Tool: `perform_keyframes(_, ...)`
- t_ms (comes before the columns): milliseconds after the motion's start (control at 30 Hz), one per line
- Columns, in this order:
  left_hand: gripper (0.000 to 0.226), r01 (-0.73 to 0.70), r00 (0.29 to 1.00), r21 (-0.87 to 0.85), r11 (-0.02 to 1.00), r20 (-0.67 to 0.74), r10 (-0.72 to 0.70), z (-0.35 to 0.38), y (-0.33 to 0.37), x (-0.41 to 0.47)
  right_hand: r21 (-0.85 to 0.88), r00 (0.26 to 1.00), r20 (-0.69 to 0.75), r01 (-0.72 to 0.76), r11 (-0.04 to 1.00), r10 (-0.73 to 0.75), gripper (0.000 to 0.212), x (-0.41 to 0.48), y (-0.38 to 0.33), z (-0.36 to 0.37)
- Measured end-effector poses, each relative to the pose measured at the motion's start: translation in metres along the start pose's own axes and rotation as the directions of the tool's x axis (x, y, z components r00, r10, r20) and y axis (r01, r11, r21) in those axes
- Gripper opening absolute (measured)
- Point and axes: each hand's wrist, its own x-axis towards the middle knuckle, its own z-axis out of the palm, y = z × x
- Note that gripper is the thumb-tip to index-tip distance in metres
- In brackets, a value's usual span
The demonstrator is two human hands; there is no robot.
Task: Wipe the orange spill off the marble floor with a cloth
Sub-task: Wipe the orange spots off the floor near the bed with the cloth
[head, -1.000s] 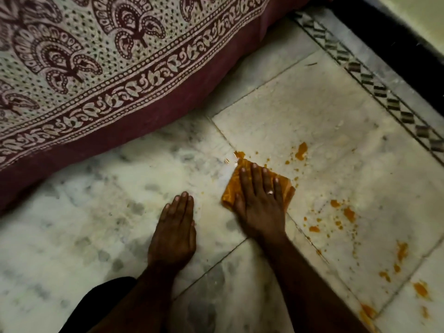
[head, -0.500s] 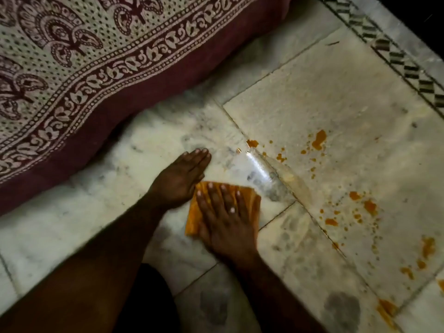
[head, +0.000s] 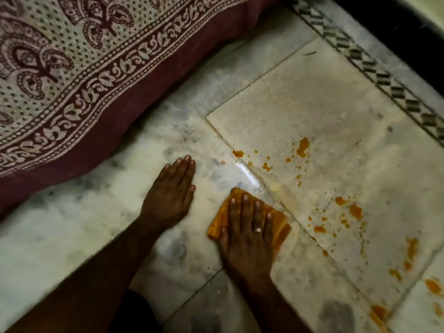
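Observation:
An orange folded cloth (head: pixel 278 223) lies flat on the marble floor (head: pixel 312 111). My right hand (head: pixel 247 234) presses on it with straight fingers, a ring on one finger. My left hand (head: pixel 170 193) rests flat on the floor just left of the cloth, fingers straight. Orange spill spots (head: pixel 302 146) are scattered right of the cloth, with more drops (head: pixel 355 211) further right and a trail (head: pixel 412 248) toward the lower right corner. A wet streak (head: pixel 245 174) shines just above the cloth.
A patterned maroon and cream bedcover (head: pixel 72 80) hangs down over the upper left, reaching the floor. A black-and-white tiled border strip (head: pixel 384 75) runs diagonally at the upper right, with a dark threshold (head: pixel 408 27) beyond it.
My right hand drew the cloth from the spill's edge down and left, leaving a wet streak, then slid it slightly right. My left hand shifted forward beside it.

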Motion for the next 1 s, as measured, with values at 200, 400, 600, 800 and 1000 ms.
perform_keyframes(200, 0.055, -0.025, 0.998, 0.040, 0.999, -0.061, 0.027, 0.001, 0.001, -0.002, 0.073, 0.989, -0.039, 0.145, 0.987, -0.143, 0.067, 0.086, -0.017, 0.008)
perform_keyframes(400, 0.063, 0.141, 0.986, 0.032, 0.990, 0.082, -0.143, -0.005, 0.013, 0.006, 0.045, 0.999, -0.026, -0.018, 0.999, 0.019, 0.067, 0.130, 0.015, 0.004)
perform_keyframes(600, 0.064, 0.186, 0.979, 0.024, 0.982, 0.076, -0.188, 0.001, 0.045, 0.010, 0.013, 0.967, -0.044, -0.252, 0.968, 0.252, 0.068, 0.049, 0.024, 0.003)
perform_keyframes(800, 0.059, 0.074, 0.997, 0.062, 0.995, 0.026, -0.076, 0.005, 0.042, 0.008, 0.075, 0.996, -0.079, 0.051, 0.996, -0.045, 0.064, 0.081, -0.002, 0.006)
perform_keyframes(1000, 0.061, 0.104, 0.994, -0.014, 0.995, 0.033, -0.103, 0.003, 0.040, 0.011, 0.093, 0.988, -0.038, -0.143, 0.985, 0.147, 0.066, 0.117, 0.029, 0.002)
